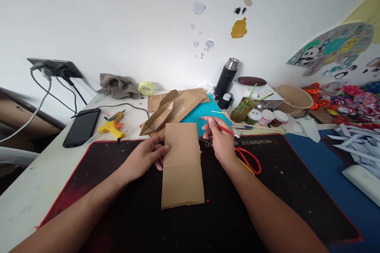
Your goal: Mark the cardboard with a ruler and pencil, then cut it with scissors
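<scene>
My left hand (pixel 151 151) grips the left edge of a rectangular cardboard piece (pixel 182 166), thumb on top and fingers partly hidden beneath. A crease runs across the middle of the cardboard, over the black desk mat. To its right, my right hand (pixel 220 136) is closed around a red pencil (pixel 226 129), whose pointed end faces left, above and apart from the cardboard. Red-handled scissors (pixel 257 162) lie on the mat beside my right wrist, their blades partly hidden by the hand.
More cardboard scraps (pixel 185 104) lie behind on a blue sheet (pixel 213 106). At left are a yellow glue gun (pixel 113 126) and a black phone (pixel 81 127). A black flask (pixel 227 79), a jar of murky liquid (pixel 240 110) and paint pots (pixel 266 117) stand at back right.
</scene>
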The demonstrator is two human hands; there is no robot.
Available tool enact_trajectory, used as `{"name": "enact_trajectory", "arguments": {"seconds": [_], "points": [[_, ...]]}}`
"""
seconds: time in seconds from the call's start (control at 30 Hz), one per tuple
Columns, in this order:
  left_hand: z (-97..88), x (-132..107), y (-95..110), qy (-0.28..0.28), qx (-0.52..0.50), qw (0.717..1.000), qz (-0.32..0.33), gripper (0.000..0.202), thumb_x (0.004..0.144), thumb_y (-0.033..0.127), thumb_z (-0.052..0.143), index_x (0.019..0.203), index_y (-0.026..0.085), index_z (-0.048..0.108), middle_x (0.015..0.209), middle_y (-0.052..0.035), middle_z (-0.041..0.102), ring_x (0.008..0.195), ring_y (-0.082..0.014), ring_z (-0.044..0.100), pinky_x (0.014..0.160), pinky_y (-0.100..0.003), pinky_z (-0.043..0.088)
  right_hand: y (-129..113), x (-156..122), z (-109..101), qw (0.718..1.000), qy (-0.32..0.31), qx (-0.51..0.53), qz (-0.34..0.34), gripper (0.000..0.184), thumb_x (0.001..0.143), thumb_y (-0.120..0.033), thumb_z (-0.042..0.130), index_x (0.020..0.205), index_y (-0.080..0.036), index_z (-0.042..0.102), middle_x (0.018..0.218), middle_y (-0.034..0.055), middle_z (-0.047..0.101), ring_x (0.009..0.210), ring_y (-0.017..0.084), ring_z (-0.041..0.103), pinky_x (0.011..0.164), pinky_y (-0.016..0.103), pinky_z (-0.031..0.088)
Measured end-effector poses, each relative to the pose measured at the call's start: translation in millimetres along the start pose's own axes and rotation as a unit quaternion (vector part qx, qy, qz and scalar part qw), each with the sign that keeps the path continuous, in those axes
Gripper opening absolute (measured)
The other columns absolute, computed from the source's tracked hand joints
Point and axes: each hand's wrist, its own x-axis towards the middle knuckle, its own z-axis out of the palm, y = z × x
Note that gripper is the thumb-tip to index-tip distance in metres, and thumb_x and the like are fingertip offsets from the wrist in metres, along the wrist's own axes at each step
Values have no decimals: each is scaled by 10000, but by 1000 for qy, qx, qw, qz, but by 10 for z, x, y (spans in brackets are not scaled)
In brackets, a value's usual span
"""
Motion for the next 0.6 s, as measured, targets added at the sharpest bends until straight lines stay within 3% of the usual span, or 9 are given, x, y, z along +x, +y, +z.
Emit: {"name": "enact_trajectory", "arguments": {"seconds": [0.17,0.33,0.6], "points": [[18,-39,88,16,-11,999,43,648,877,743,763,1173,209,547,661,68,670,494,-161,665,507,-281,536,18,43,-22,1000,15,-4,10,585,898,-775,717,1032,-209,779,715,-4,705,486,133,594,489,277,455],[50,-64,120,47,-18,996,74,665,859,780,760,1136,222,528,680,87,627,516,-154,647,520,-286,525,117,-7,28,998,-43,-3,52,609,865,-829,716,980,-234,780,740,13,724,544,181,635,523,311,504],[83,-45,136,51,-26,995,82,682,842,782,768,1161,221,549,698,84,622,513,-145,609,528,-299,527,126,-98,52,991,-104,-81,7,533,913,-759,711,851,-233,775,897,48,797,875,268,706,773,352,572]]}}
